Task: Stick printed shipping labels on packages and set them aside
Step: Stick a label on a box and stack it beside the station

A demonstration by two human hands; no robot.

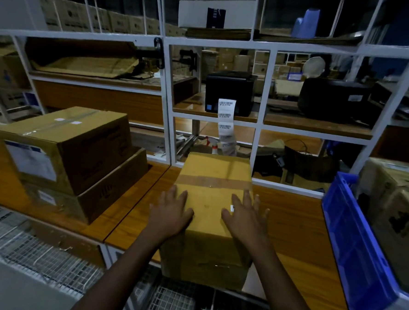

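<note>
You are resting both palms flat on the taped cardboard box (pixel 212 169), your left grip (pixel 171 212) and right grip (pixel 245 217) spread with straight fingers. The box is sitting at the tabletop's (pixel 290 227) near edge, below the label strip (pixel 226 115) hanging from the black printer (pixel 229 91).

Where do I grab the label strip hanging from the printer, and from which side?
Pinch the label strip low down, near its free end beyond the taped box, reaching from the front over the box. It hangs from the black printer, printed face toward you, so its side edges look open to a thumb and finger.
</note>
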